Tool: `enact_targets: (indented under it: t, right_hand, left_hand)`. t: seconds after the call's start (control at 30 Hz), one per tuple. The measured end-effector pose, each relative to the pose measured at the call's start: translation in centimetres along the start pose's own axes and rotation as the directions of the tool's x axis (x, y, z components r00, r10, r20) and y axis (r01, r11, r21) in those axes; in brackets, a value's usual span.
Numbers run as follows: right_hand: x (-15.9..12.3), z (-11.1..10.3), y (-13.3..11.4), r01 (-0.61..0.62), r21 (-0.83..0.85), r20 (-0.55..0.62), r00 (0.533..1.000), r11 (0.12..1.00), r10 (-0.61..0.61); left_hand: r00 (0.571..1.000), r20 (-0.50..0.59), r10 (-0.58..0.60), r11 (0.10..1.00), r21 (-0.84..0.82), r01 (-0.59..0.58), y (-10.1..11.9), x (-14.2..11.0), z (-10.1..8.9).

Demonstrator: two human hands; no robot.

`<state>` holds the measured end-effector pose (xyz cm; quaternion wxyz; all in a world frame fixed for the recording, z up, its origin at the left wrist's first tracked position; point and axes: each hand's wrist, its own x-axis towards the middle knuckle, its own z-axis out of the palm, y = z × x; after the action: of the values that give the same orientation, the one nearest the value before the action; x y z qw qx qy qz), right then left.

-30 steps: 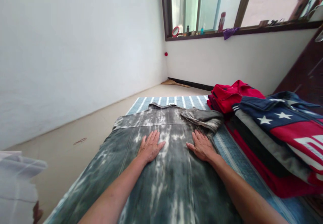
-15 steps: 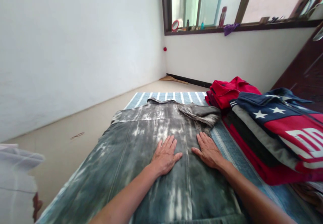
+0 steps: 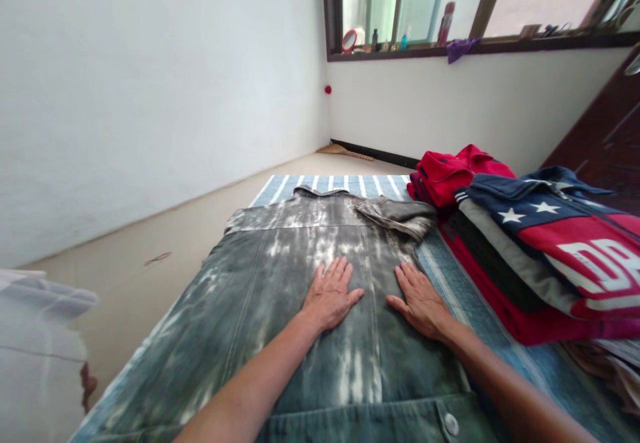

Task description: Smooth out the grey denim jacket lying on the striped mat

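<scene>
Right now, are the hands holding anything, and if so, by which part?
Nothing is held: the left hand and the right hand both lie flat and open on top of the bleached denim shirt, gripping no part of it.

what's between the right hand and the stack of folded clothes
In the head view, a strip of blue-and-white striped cloth lies between the right hand and the stack of folded clothes.

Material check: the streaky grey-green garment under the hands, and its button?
Garment: looks like cotton denim, matte and bleach-mottled; the topstitched seams suggest it. Button: probably metal, going by its pale sheen, though plastic can't be ruled out from this view.
</scene>
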<state>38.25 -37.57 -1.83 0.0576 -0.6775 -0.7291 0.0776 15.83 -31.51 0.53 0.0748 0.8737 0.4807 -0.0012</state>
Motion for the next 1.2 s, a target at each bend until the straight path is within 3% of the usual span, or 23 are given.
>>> enact_targets:
  t: [0.13, 0.27, 0.43, 0.77, 1.03, 1.2]
  right_hand:
    - [-0.3, -0.5, 0.2, -0.019, 0.019, -0.027, 0.999, 1.000, 0.020]
    - [-2.5, -0.6, -0.5, 0.006, 0.043, -0.087, 0.996, 0.999, -0.002]
    - [-5.5, 0.1, -0.6, 0.023, 0.005, -0.009, 1.000, 1.000, -0.023]
    - [-6.4, 0.6, 1.3, -0.015, -0.041, -0.061, 0.998, 0.999, 0.012]
    - [-7.4, -0.9, -2.8, 0.068, -0.034, -0.204, 0.976, 0.997, -0.073]
    - [-7.0, 0.7, -2.7, -0.027, -0.035, -0.078, 0.997, 0.999, 0.024]
  left_hand:
    - [1.000, -0.013, 0.003, 1.000, -0.008, -0.003, 0.3, -0.4, -0.2]
    - [1.000, 0.002, 0.031, 0.999, -0.034, -0.031, 1.3, -1.7, -0.7]
    - [0.997, 0.070, 0.041, 0.999, -0.024, -0.040, 2.4, -2.6, -0.8]
    - [0.997, 0.063, 0.041, 0.999, -0.008, -0.040, 2.3, -2.6, -0.2]
    - [0.997, -0.025, 0.070, 0.997, -0.022, -0.070, 2.1, -2.7, 0.7]
    - [0.997, -0.027, 0.071, 0.997, -0.031, -0.072, 1.9, -2.9, 0.9]
